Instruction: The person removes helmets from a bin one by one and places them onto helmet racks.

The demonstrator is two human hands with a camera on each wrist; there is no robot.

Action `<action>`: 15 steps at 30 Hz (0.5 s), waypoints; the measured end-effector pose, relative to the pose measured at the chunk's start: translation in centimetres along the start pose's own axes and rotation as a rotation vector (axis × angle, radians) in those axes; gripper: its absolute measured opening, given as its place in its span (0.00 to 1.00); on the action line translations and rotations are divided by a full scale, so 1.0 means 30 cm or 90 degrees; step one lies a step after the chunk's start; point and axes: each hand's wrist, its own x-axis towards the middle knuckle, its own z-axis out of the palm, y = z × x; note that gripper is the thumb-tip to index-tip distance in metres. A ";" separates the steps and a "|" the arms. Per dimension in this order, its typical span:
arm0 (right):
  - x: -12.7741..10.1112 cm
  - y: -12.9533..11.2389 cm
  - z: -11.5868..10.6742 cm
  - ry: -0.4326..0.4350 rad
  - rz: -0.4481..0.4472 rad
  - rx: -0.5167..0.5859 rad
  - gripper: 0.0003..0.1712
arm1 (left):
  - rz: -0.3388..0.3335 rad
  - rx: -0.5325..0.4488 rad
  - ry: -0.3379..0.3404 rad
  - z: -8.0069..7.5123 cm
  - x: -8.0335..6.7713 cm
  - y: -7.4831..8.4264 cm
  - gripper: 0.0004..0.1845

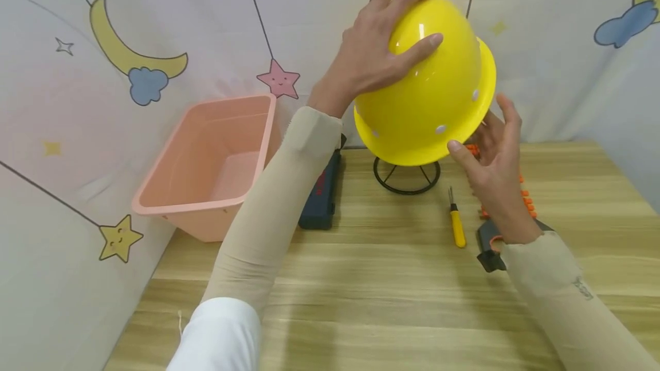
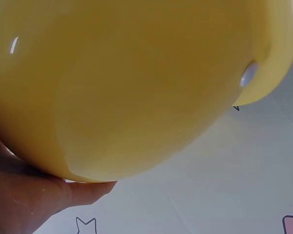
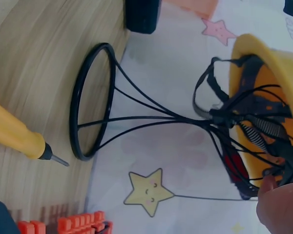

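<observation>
Hard hat seated on wire stand
Left hand (image 1: 373, 53) spread over yellow hard hat (image 1: 433, 102); right hand (image 1: 492, 168), fingers apart, steadied the brim at 4 o'clock; lifting straight off the wire stand (image 1: 407, 176) seemed best.

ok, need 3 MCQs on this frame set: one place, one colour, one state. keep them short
1. Where is the pink tub?
A. Left of the black wire stand
B. Right of the stand
C. On top of the stand

2. What colour is the screwdriver handle?
A. Red
B. Yellow
C. Green

3. How is the yellow helmet placed?
A. Flat on the wooden table
B. Inside the tub
C. On the black wire stand, both hands on it

Key: 1 A, the head view shows the tub at the table's left edge. 2 B, the handle is yellow. 3 C, the left hand lies over the dome, the right hand is at the brim, and the right wrist view shows wires running up into the shell.
</observation>
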 end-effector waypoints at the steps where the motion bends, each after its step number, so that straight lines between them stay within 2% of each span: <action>1: 0.000 -0.001 -0.002 -0.003 0.001 -0.001 0.54 | -0.002 0.005 0.000 0.000 0.001 0.001 0.41; 6: 0.011 -0.005 -0.010 -0.014 -0.002 -0.011 0.51 | -0.012 0.021 -0.004 -0.002 0.018 0.020 0.40; 9: 0.020 -0.006 -0.012 -0.007 0.001 -0.022 0.51 | -0.033 0.020 -0.005 -0.001 0.033 0.037 0.40; 15: 0.024 -0.006 -0.013 0.000 0.019 -0.044 0.53 | -0.079 -0.005 0.042 0.008 0.054 0.048 0.38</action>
